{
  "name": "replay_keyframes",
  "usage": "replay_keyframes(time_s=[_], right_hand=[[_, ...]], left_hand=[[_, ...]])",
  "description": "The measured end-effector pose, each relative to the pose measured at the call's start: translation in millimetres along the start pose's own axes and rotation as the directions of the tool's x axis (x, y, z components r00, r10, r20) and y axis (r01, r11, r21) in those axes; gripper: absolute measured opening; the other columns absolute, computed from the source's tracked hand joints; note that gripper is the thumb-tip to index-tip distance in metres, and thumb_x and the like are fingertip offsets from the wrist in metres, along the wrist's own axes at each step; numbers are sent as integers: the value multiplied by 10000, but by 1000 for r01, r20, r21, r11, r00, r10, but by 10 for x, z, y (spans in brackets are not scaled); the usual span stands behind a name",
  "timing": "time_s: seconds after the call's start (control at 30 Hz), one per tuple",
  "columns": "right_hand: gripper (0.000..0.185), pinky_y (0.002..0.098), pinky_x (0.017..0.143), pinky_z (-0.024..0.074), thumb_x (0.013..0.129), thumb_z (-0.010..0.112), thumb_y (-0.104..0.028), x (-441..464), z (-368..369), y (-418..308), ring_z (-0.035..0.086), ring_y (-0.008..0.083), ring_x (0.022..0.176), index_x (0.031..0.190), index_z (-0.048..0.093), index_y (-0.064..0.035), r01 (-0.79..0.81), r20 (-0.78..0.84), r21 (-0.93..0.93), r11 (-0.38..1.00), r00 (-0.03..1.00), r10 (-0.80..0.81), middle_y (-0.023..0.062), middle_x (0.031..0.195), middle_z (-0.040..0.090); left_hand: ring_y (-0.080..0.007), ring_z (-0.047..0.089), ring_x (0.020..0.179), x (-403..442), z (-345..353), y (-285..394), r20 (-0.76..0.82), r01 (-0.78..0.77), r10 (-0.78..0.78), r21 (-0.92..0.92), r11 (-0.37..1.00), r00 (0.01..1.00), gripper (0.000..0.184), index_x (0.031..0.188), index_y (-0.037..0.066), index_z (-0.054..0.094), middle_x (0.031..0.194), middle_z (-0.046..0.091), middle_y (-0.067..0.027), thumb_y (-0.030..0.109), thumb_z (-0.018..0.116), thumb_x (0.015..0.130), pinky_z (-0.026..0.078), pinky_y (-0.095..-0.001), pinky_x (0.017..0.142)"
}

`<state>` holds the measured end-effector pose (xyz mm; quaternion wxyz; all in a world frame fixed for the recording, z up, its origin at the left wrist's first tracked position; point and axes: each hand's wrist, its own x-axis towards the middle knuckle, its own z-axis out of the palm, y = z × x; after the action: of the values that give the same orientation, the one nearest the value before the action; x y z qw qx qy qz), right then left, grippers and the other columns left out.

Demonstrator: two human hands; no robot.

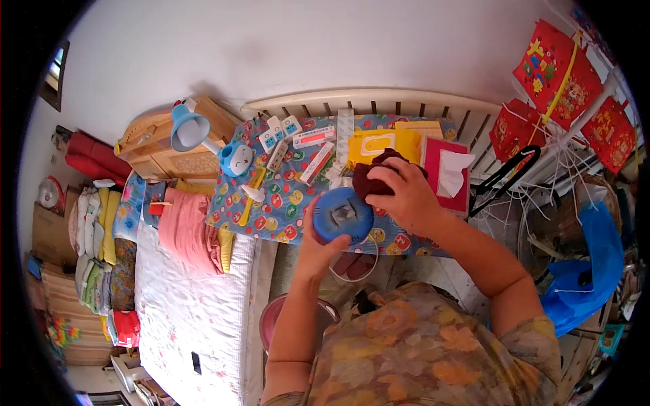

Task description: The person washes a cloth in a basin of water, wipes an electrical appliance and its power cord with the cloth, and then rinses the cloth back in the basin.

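Your left grip (317, 249) is clasped around the lower left edge of a blue round object (332, 227), thumb across its near side. You hold it up over the near edge of the counter (281, 216), its broad face with a pale centre toward you. Your right grip (409, 199) is clenched on a dark maroon cloth (371, 181), bunched at the far right edge of the blue round object; the two look to be touching.

On the patterned cover, just beyond the cloth, you have a yellow packet (399, 144), with a red-pink flat item (433, 166) right of it bearing white paper (452, 174). To the left lie white power strips (318, 162), and farther left stands a blue lamp (233, 161). A yellow stick-like item (252, 199) lies left of your left grip. Below your hands, a round bin (374, 269) sits on the floor.
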<state>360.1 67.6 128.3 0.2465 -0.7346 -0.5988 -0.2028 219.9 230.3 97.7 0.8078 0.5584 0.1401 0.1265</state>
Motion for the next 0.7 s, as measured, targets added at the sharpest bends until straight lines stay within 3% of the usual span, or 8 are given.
replay_keyframes(time_s=[0.07, 0.17, 0.3, 0.33, 0.43, 0.53, 0.7], right_hand=[[241, 414, 845, 386, 587, 620, -116, 6, -51, -27, 399, 298, 1053, 821, 638, -170, -100, -34, 118, 988, 994, 105, 60, 1087, 452], [231, 412, 845, 385, 593, 617, -120, -44, -29, -130, 399, 296, 1057, 816, 640, -174, -21, -39, 191, 981, 999, 28, 60, 1091, 453], [211, 422, 836, 367, 605, 619, -164, -76, 41, -97, 386, 294, 1066, 812, 639, -199, 41, -38, 40, 998, 999, -40, 51, 1095, 445], [256, 423, 832, 383, 596, 625, -78, -69, 64, -84, 404, 294, 1046, 832, 634, -178, 8, -71, 69, 998, 997, -3, 60, 1091, 458], [258, 427, 834, 384, 602, 625, -81, -27, 55, -72, 399, 302, 1051, 844, 630, -170, -14, -81, 78, 997, 996, 20, 61, 1093, 459], [207, 424, 850, 356, 620, 623, -164, -5, 142, -56, 366, 296, 1083, 824, 642, -200, -91, -65, 19, 996, 994, 92, 46, 1125, 423], [266, 423, 849, 369, 601, 638, -98, 23, 137, -112, 379, 306, 1066, 855, 631, -176, -90, -49, 43, 995, 995, 92, 59, 1124, 430]], left_hand=[[-226, 468, 1076, 13, 4, 42, -7, 14, -15, -16, 1000, 1000, 888, 1336, 121, 210, 1228, 394, -92, -12, 684, 597, 482, -327, 792], [-225, 478, 1065, 17, -12, 53, 15, 22, -22, -5, 1000, 1000, 883, 1336, 129, 217, 1224, 403, -87, -8, 686, 600, 500, -314, 740], [-232, 455, 1100, 16, -45, -22, 67, 17, -16, -12, 1000, 998, 886, 1341, 108, 207, 1232, 400, -98, -8, 683, 603, 456, -347, 841], [-233, 445, 1113, 16, -55, -29, 84, 25, -21, -48, 999, 996, 888, 1343, 99, 203, 1237, 396, -101, -10, 682, 604, 433, -359, 880], [-232, 429, 1132, 27, -60, 7, 106, 32, -25, -63, 997, 994, 892, 1346, 86, 198, 1241, 394, -107, -8, 684, 604, 379, -370, 939], [-229, 429, 1132, 19, -50, 71, 110, 68, -60, -74, 995, 992, 894, 1346, 90, 201, 1247, 388, -106, 6, 692, 604, 382, -363, 935], [-227, 430, 1127, 36, -123, -9, 105, 47, -42, -48, 998, 994, 888, 1341, 91, 206, 1253, 376, -102, 11, 695, 604, 389, -362, 928]])
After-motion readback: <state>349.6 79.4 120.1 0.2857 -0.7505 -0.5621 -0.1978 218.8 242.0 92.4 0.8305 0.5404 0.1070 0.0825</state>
